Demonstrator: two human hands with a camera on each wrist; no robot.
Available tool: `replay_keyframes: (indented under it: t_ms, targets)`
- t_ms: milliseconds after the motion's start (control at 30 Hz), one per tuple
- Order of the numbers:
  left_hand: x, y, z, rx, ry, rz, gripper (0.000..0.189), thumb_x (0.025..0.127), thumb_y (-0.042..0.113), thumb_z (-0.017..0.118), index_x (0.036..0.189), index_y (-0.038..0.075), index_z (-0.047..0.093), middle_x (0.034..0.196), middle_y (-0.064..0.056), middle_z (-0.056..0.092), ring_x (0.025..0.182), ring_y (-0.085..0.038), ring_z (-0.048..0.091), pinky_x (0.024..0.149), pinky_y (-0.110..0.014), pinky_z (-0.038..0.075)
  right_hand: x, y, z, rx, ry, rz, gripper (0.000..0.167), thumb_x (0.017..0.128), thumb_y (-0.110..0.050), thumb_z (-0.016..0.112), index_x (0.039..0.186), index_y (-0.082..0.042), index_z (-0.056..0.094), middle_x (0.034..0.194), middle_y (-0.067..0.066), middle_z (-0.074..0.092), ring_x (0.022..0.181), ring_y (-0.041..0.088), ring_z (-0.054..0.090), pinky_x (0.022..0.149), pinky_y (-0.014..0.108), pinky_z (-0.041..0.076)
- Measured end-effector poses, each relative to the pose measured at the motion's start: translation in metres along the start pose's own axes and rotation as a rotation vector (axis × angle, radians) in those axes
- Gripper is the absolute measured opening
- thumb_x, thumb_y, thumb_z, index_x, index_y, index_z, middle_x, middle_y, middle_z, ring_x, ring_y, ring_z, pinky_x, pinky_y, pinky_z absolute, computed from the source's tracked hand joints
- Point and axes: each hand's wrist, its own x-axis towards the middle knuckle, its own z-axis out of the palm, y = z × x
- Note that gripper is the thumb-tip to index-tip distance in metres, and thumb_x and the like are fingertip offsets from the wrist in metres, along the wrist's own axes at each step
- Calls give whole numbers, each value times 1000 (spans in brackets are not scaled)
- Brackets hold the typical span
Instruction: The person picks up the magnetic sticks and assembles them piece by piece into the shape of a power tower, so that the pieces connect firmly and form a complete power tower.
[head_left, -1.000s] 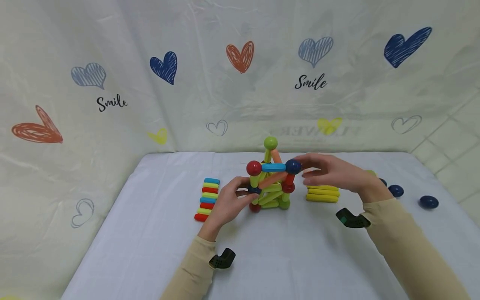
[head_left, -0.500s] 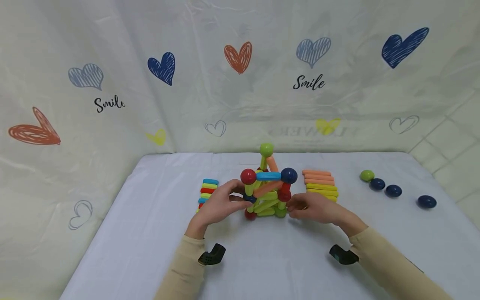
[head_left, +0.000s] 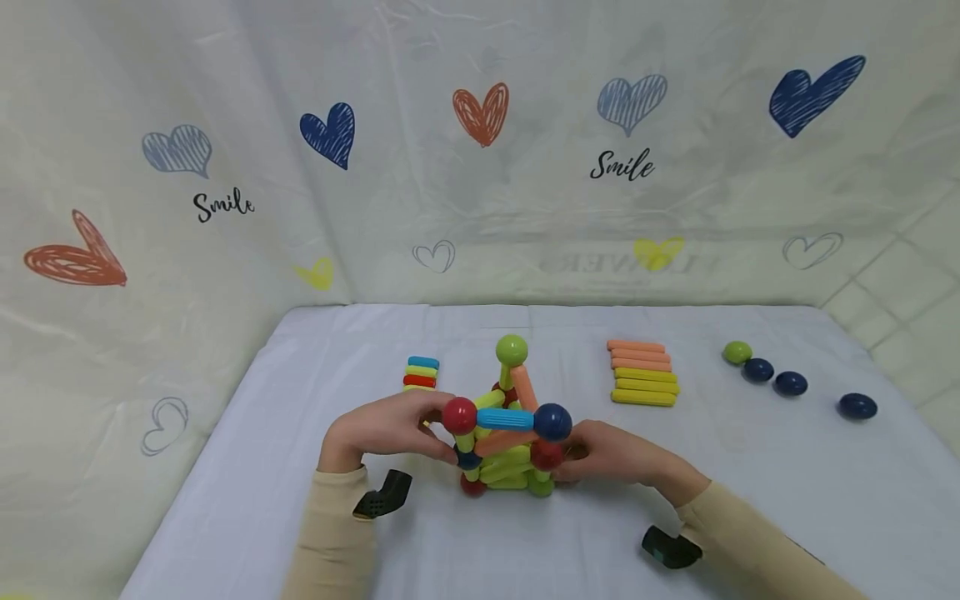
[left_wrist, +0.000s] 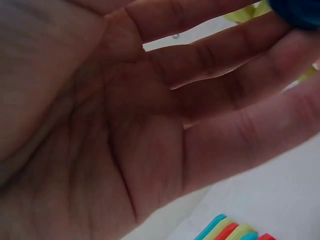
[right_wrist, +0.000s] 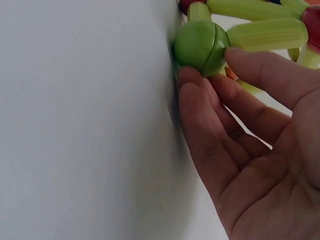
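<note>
A tower of magnetic sticks and balls (head_left: 506, 420) stands on the white cloth between both hands. Its top is a light green ball (head_left: 512, 350); a blue stick joins a red ball (head_left: 460, 415) and a dark blue ball (head_left: 552, 422) at the front. My left hand (head_left: 390, 429) grips the tower's left side at a lower blue ball (head_left: 468, 457), its fingers running behind that side. On the right, my right hand (head_left: 618, 454) pinches the green ball (right_wrist: 199, 47) at the tower's base, thumb on one side and fingertips below it in the right wrist view.
Behind the left hand lies a row of blue, green and red sticks (head_left: 422, 372), partly hidden. Orange and yellow sticks (head_left: 643, 375) lie at the back right. Farther right are a light green ball (head_left: 737, 352) and several dark blue balls (head_left: 791, 383).
The tower has come nearer the person and slightly left, both hands moving with it. Earlier, the right hand left the upper blue ball and came down to the base.
</note>
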Motion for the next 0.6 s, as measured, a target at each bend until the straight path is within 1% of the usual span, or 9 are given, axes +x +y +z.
replay_keyframes:
  t_ms: [133,200,300,400,467,500,600]
  targets:
    - [-10,-2,-6,48,-1,23,32,84,17,78,114,20,66,104,5,67,101,-26,60,84,-39,53,3,-3,12,35,-22,-7,24,93,-20,66,115,-9,70,94,0,70,84,17,61,76,25,50]
    - [-13,-3,-8,45,6,18,31,84,17,78,112,19,66,102,5,67,100,-30,59,84,-41,53,5,-4,16,52,-36,-5,25,94,-20,66,116,-10,69,95,0,70,86,16,60,76,25,49]
    - [-17,-2,-10,40,12,-3,31,84,17,78,112,18,65,102,4,68,100,-28,60,86,-41,52,8,-6,17,79,-75,14,24,95,-20,64,117,-10,70,96,2,71,87,18,62,77,26,51]
    - [-17,-2,-10,45,8,-13,34,82,17,79,113,17,64,104,3,68,99,-24,60,86,-40,52,14,-8,11,71,-87,64,21,96,-20,63,113,-12,72,95,4,72,86,19,63,78,28,53]
    - [-16,-2,-10,53,7,-15,34,81,17,80,112,16,65,103,3,67,98,-23,59,84,-39,53,21,-9,1,47,-49,102,19,96,-21,63,110,-12,73,93,4,72,86,20,64,80,30,53]
    - [-16,-2,-10,56,8,-17,34,81,17,81,112,16,65,102,3,67,97,-23,59,82,-37,53,26,-9,-4,38,-13,122,19,96,-22,63,109,-12,73,94,4,71,86,20,64,81,31,53]
    - [-16,-5,-10,33,9,-27,35,81,16,80,112,16,65,103,2,67,97,-23,61,81,-35,54,45,-14,-19,39,133,158,24,95,-27,65,111,-10,72,97,3,71,89,20,65,84,33,54]
